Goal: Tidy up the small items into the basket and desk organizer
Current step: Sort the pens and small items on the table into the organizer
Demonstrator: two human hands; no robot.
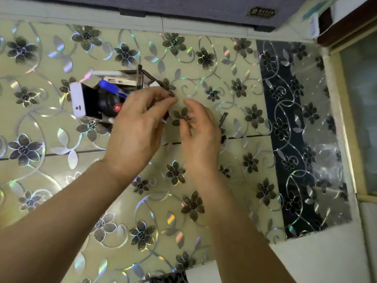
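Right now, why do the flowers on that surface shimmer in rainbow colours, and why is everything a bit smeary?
Head view: light glints off the holographic floral-patterned surface; both hands, left and right, look motion-blurred; wide-angle lens bends the edges.

Bright, glare-flecked, motion-blurred, wide-angle warp.

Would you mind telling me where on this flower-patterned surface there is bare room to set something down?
The flower-patterned surface is bare along the far edge, and on the right between the right hand and the dark patterned strip. The near side between the forearms is bare too. It is crowded at left-centre, where the dark organizer holding a white phone sits against the left hand.
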